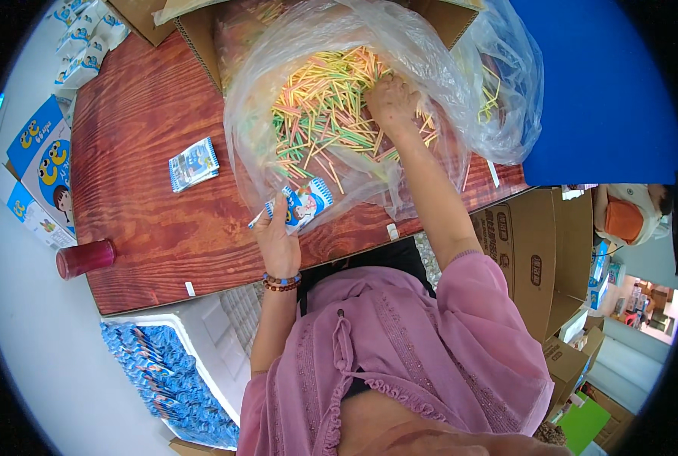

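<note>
My left hand (280,245) is closed on a small blue and white printed packet (308,204), held tilted over the table's front edge. A heap of thin coloured sticks (331,99), yellow, pink and green, lies in a large clear plastic bag (251,129) spread open on the table. Into the right side of this heap reaches my right hand (394,105), its fingers curled down among the sticks. Its fingertips are partly hidden there. Left of the bag, a similar flat packet (194,164) rests on the red-brown wooden table (145,228).
A dark red cup (86,259) stands at the table's left corner. Blue packets (168,372) fill a white foam box below it. An open carton (202,57) is behind the bag, and brown cartons (525,258) stand at right. Printed blue boxes (46,171) sit at far left.
</note>
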The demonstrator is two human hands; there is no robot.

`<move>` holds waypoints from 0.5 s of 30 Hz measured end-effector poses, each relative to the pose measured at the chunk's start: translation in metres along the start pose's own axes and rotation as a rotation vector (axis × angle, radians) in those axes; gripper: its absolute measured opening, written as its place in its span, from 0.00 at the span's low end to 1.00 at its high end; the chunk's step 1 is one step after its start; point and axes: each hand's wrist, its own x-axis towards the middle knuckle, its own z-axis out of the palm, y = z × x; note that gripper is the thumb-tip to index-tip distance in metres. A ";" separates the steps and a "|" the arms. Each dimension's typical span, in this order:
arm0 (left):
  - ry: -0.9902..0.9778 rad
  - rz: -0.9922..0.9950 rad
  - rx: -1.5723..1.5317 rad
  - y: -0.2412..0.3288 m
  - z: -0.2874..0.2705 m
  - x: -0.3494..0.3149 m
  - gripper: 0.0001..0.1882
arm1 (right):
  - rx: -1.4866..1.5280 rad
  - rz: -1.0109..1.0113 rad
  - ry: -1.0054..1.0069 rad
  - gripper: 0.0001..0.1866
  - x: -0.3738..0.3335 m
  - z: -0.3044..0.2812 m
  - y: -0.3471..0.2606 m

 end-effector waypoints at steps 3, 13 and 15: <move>0.002 -0.003 -0.002 -0.005 -0.004 0.001 0.06 | -0.099 -0.098 -0.016 0.17 0.001 0.007 0.000; 0.031 0.002 -0.015 0.001 -0.010 -0.003 0.06 | 0.603 -0.153 -0.424 0.11 -0.027 -0.031 0.038; 0.017 0.007 0.013 0.001 -0.013 -0.003 0.07 | 1.218 -0.063 -0.458 0.09 -0.040 -0.034 0.036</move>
